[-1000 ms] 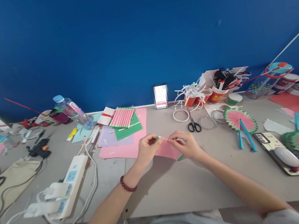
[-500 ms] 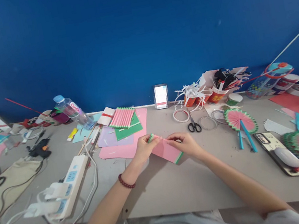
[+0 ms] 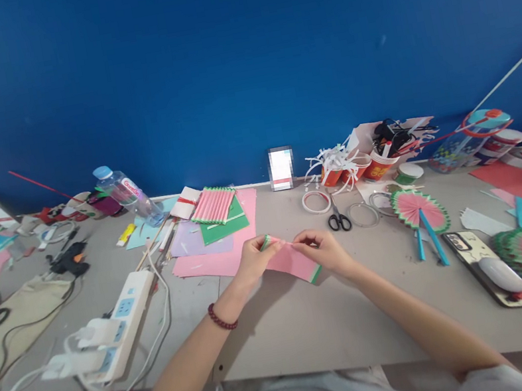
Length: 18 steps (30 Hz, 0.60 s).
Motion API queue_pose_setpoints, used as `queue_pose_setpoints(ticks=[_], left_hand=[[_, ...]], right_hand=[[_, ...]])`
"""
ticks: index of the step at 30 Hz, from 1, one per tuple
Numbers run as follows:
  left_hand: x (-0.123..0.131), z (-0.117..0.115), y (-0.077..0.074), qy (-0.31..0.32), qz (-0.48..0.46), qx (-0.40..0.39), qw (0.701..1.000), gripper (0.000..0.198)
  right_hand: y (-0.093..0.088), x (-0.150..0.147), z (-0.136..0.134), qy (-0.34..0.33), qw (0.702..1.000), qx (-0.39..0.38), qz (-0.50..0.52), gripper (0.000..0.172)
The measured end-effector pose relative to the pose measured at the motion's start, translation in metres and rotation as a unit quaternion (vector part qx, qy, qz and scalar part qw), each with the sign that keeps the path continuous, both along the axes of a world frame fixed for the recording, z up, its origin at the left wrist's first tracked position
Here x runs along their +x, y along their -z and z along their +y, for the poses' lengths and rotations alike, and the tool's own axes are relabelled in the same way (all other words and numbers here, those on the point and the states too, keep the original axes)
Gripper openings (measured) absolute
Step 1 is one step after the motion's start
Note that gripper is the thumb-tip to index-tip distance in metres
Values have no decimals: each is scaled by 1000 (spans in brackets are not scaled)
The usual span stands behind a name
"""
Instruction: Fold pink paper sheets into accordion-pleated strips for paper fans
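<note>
- At the centre of the frame, my left hand (image 3: 252, 261) and right hand (image 3: 324, 252) meet over a grey table (image 3: 314, 327).
- Both hands are closed in a fingertip pinch on the upper edge of a pink paper (image 3: 293, 262) with a green strip along its lower right end.
- My left thumb and fingers nip the upper left corner, where a narrow fold seems to be gathered. My right fingers nip the same edge just beside them.
- The paper hangs from that edge and slopes toward the lower right, its far corner touching or just above the table; I cannot tell which.
- I judge the paper light, thin and limp. It should crease sharply and hold a fold, but would crumple or tear under a hard squeeze.
- The best hold is at the folded edge, fingertips close together, so the loose part does not flop.
- Above my left hand lies a stack of sheets (image 3: 215, 205), pink, green and lilac.
- Above my right hand lie black scissors (image 3: 339, 221); further right sits a finished pink fan (image 3: 419, 209).
- At the lower left is a white power strip (image 3: 121, 318) with cables.
</note>
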<state>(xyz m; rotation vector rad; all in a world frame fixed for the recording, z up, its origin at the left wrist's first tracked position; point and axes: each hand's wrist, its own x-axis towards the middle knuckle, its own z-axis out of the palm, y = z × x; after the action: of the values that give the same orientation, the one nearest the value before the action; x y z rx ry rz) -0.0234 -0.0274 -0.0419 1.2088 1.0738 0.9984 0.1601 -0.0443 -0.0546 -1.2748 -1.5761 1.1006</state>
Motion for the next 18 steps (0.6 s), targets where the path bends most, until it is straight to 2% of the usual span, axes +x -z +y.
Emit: queue_pose_setpoints(ticks=[6,12,18], left_hand=[[0,1,2,17,-13,-8,1000,22],[-3,6,6,-20,-23,-24,999,28],[-7,11,12,-14,-20,-13,1000,28]], right_hand=[[-6,-2,-3,22,997,72,-31,21],[1,7,4,17,1000,-13,23,25],[-4,14,6,-26,997,-71,36,27]])
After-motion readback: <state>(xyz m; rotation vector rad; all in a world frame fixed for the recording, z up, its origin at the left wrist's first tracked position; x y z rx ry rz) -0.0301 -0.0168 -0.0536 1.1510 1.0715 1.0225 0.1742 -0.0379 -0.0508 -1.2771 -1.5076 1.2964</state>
